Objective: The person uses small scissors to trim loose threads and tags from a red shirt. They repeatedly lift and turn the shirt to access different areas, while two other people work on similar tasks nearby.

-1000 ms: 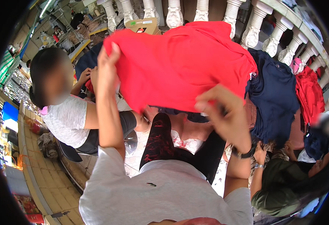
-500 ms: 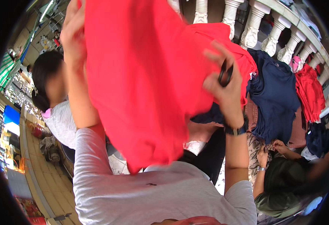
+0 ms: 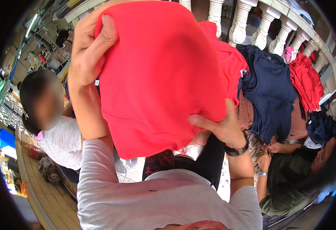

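A red garment (image 3: 156, 76) is held up before my chest, spread between my two hands; its exact kind cannot be told. My left hand (image 3: 93, 51) grips its upper left edge, thumb on the front of the cloth and the other fingers behind it. Lower down on the right, my right hand (image 3: 225, 128) pinches the cloth, with the thumb on the near side and most fingers hidden. The black tool seen earlier at this hand does not show now. Behind the held cloth, another red garment (image 3: 229, 57) lies near the balustrade.
Navy garments (image 3: 269, 88) lie piled to the right, with a red pile (image 3: 306, 82) beyond them. A white balustrade (image 3: 262, 32) runs along the back. One person (image 3: 60, 138) sits at my left; another (image 3: 290, 184), at my right, has both hands by the navy cloth.
The red garment has swung into a wider, flatter spread. My right hand has moved down and closed on its lower right part. My left hand's thumb has come into view over the edge.
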A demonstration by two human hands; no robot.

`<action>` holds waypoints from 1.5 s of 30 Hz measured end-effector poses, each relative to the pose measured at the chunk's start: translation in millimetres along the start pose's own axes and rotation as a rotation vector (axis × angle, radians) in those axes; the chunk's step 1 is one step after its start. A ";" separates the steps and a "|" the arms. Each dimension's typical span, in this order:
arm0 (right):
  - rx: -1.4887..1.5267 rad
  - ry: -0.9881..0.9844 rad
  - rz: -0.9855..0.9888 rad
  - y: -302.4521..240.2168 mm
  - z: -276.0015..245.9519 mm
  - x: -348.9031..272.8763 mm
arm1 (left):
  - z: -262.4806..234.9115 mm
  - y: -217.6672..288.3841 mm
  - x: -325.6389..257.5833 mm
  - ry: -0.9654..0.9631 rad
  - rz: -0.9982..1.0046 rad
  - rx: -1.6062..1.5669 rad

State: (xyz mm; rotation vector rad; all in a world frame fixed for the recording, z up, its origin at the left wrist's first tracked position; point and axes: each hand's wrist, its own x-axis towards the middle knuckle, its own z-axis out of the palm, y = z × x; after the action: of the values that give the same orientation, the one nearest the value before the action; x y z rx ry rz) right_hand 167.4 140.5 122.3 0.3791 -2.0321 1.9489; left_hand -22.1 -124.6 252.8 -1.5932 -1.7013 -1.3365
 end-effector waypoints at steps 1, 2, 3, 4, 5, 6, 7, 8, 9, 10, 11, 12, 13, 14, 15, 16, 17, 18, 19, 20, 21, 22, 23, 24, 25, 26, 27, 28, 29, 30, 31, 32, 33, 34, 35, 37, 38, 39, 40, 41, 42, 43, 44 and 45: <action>0.054 0.043 0.007 -8.3 -2.2 -4.0 | -10.6 10.3 -4.1 0.030 -0.035 0.179; 0.023 0.182 -0.083 -16.3 -10.9 -5.0 | -3.8 -6.8 1.3 0.062 -0.020 0.280; 0.017 0.288 -0.161 -24.2 -12.7 -1.3 | 6.1 -13.3 15.1 0.103 -0.001 0.350; -0.001 0.403 -0.247 -29.7 -17.0 9.3 | 23.1 -18.4 36.3 0.112 -0.040 0.405; -0.062 0.479 -0.291 -32.6 -25.8 24.8 | 37.6 -25.8 57.5 0.087 0.037 0.455; -0.138 0.537 -0.316 -31.3 -40.6 43.4 | 49.4 -31.6 76.0 0.066 0.109 0.514; -0.262 0.548 -0.302 -24.1 -60.3 63.5 | 46.5 -62.1 89.5 0.061 0.130 0.602; -0.351 0.600 -0.339 -22.5 -69.0 83.7 | 60.5 -92.0 100.1 0.130 0.177 0.602; -0.521 0.651 -0.338 -6.8 -96.5 106.2 | 78.7 -115.9 105.3 0.197 0.225 0.596; -0.619 0.680 -0.373 3.0 -110.5 119.1 | 93.7 -135.8 104.5 0.185 0.254 0.648; -0.735 0.635 -0.250 13.1 -110.6 128.1 | 85.1 -137.3 89.3 0.159 0.255 0.767; -0.914 0.640 -0.109 25.2 -126.0 125.2 | 105.0 -148.6 84.2 0.147 0.286 0.803; -0.977 0.696 -0.136 41.6 -136.2 110.5 | 122.9 -157.2 71.6 0.033 0.135 0.681; -1.026 0.751 -0.176 54.8 -142.5 94.9 | 136.9 -151.6 58.8 -0.085 -0.006 0.571; -0.900 0.748 -0.132 62.9 -140.6 77.2 | 145.0 -148.0 39.1 -0.150 0.050 0.495; -0.845 0.750 -0.135 72.6 -141.3 56.3 | 169.1 -138.4 13.9 0.036 0.224 0.498; -0.755 0.745 -0.103 81.2 -139.5 36.4 | 181.7 -113.3 -6.6 -0.059 0.071 0.314; -0.685 0.743 -0.061 80.8 -124.8 19.7 | 187.8 -89.6 -29.3 -0.166 -0.124 0.216; -0.646 0.737 0.011 85.2 -118.5 5.1 | 199.8 -71.3 -51.7 -0.229 -0.238 0.226; -0.604 0.737 0.083 91.2 -115.8 -3.8 | 208.1 -56.1 -64.9 -0.285 -0.266 0.240; -0.591 0.725 0.081 94.1 -115.2 -5.2 | 222.7 -51.1 -74.2 -0.214 -0.253 0.215; -0.578 0.713 0.080 96.5 -114.5 -4.7 | 237.8 -50.0 -80.9 -0.142 -0.241 0.190; -0.569 0.702 0.075 95.8 -113.7 -2.9 | 247.9 -50.9 -81.1 -0.143 -0.233 0.186; -0.617 0.705 0.087 93.9 -112.3 0.7 | 256.4 -53.1 -79.5 -0.143 -0.225 0.183; -0.665 0.707 0.098 90.6 -110.0 6.2 | 261.1 -55.5 -78.1 -0.142 -0.217 0.180; -0.712 0.708 0.102 87.6 -110.4 12.8 | 262.6 -59.8 -73.9 -0.140 -0.267 0.038; -0.760 0.701 0.079 88.7 -112.2 16.6 | 263.0 -64.4 -69.5 -0.137 -0.316 -0.105; -0.710 0.677 0.037 85.6 -110.8 18.2 | 262.2 -66.1 -66.7 -0.134 -0.364 -0.246; -0.663 0.655 -0.005 81.8 -109.9 21.0 | 259.4 -64.3 -64.0 -0.103 -0.345 -0.242; -0.615 0.635 -0.044 75.9 -105.3 24.9 | 251.8 -60.2 -61.3 -0.076 -0.327 -0.238; -0.503 0.615 -0.092 66.8 -96.3 24.9 | 244.7 -56.6 -59.0 -0.048 -0.310 -0.233; -0.423 0.573 -0.138 63.9 -88.8 25.1 | 238.3 -53.5 -60.5 -0.004 -0.316 -0.306; -0.343 0.531 -0.184 62.8 -83.0 26.0 | 232.4 -51.0 -62.0 0.041 -0.322 -0.377; -0.262 0.487 -0.228 61.1 -76.0 27.3 | 226.8 -48.0 -63.1 0.087 -0.327 -0.448; -0.173 0.486 -0.215 57.7 -63.7 28.0 | 220.7 -41.8 -65.2 0.099 -0.313 -0.517; -0.134 0.454 -0.255 65.2 -50.3 29.7 | 209.7 -40.7 -75.8 0.088 -0.315 -0.549; -0.112 0.436 -0.271 70.0 -43.5 30.1 | 204.2 -39.9 -82.2 0.083 -0.320 -0.564; -0.166 0.433 -0.268 74.2 -37.0 30.9 | 200.1 -39.2 -88.7 0.087 -0.348 -0.570; -0.267 0.449 -0.234 80.1 -31.7 29.9 | 197.0 -39.0 -95.6 0.090 -0.376 -0.577; -0.296 0.449 -0.224 84.1 -26.3 31.1 | 194.9 -39.8 -101.3 0.095 -0.402 -0.586; -0.326 0.448 -0.214 87.7 -22.1 31.9 | 193.8 -40.4 -106.0 0.112 -0.423 -0.586; -0.241 0.454 -0.226 92.0 -19.6 31.1 | 192.8 -40.9 -110.4 0.130 -0.444 -0.586; -0.161 0.461 -0.243 95.4 -18.3 29.8 | 192.8 -42.7 -113.6 0.148 -0.457 -0.588; -0.121 0.452 -0.217 95.5 -17.4 26.8 | 192.2 -47.8 -117.7 0.156 -0.463 -0.604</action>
State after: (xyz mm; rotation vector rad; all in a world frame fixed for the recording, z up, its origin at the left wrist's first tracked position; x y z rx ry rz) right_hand 106.1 162.6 45.5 0.1095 -1.7251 1.5980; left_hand 14.7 -11.2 55.6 -1.3553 -1.7284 -2.3127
